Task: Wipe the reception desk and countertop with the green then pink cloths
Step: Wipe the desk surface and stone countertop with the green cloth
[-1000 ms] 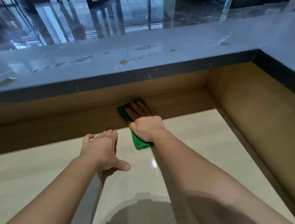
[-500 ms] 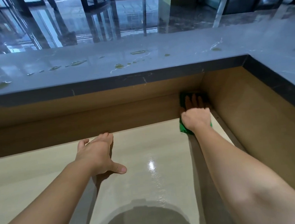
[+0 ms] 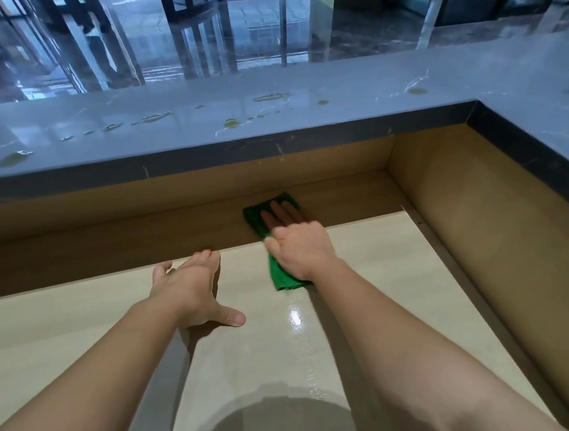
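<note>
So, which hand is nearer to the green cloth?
Right. The right hand presses flat on the green cloth; the left hand rests on the desk to the cloth's left, not touching it.

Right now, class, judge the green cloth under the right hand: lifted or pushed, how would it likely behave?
Probably floppy: the green cloth bends at the back edge of the cream desk under the right hand. Likely light, being thin and flat. It should slide easily, since that desk looks glossy.
</note>
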Demonstrator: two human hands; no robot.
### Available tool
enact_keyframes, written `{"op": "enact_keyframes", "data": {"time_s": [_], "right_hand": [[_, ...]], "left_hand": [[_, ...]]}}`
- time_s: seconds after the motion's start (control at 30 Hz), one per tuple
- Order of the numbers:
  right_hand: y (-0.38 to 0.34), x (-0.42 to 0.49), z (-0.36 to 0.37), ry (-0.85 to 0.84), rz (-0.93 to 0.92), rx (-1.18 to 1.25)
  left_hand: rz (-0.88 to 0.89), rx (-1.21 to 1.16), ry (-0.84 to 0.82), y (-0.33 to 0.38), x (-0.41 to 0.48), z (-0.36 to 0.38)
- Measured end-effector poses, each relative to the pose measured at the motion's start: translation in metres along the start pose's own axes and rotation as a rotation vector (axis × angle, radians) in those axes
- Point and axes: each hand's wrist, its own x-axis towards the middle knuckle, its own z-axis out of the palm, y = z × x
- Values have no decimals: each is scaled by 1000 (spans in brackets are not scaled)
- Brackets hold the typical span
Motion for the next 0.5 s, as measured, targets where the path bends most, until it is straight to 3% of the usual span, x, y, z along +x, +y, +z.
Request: {"op": "enact_keyframes", "data": {"time_s": [0.2, 0.5], "right_hand": [[78, -25, -13, 83, 296, -170], [42, -13, -7, 56, 551, -122]], "left_hand": [[11, 4, 102, 3, -6, 2], [-90, -250, 173, -86, -47, 12]]}}
